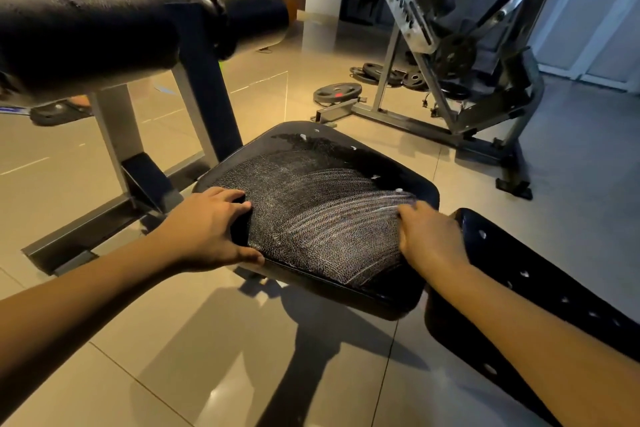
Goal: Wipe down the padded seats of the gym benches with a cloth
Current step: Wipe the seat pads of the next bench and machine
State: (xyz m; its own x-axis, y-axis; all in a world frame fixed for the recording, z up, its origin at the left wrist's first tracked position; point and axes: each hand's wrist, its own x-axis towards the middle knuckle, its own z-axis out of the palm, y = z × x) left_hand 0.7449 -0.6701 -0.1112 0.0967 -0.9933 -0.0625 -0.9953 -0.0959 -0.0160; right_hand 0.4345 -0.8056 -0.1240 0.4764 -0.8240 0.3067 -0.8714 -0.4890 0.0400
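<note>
A black padded seat (322, 184) of a gym bench fills the middle of the view, its top covered in pale arc-shaped wipe streaks. My left hand (207, 229) grips the seat's near left corner, fingers on top and thumb along the front edge. At the seat's right edge my right hand (429, 236) lies knuckles up with the fingers curled down. Only a grey sliver of cloth (402, 211) shows at its fingertips; the rest is hidden under the hand. A second black pad (540, 291), dotted with small holes, runs under my right forearm.
Thick black roller pads (104, 28) on a grey steel frame (117, 135) loom close at the upper left. Weight plates (337, 92) lie on the tiled floor behind the seat. A plate-loaded machine (450, 55) stands at the back right.
</note>
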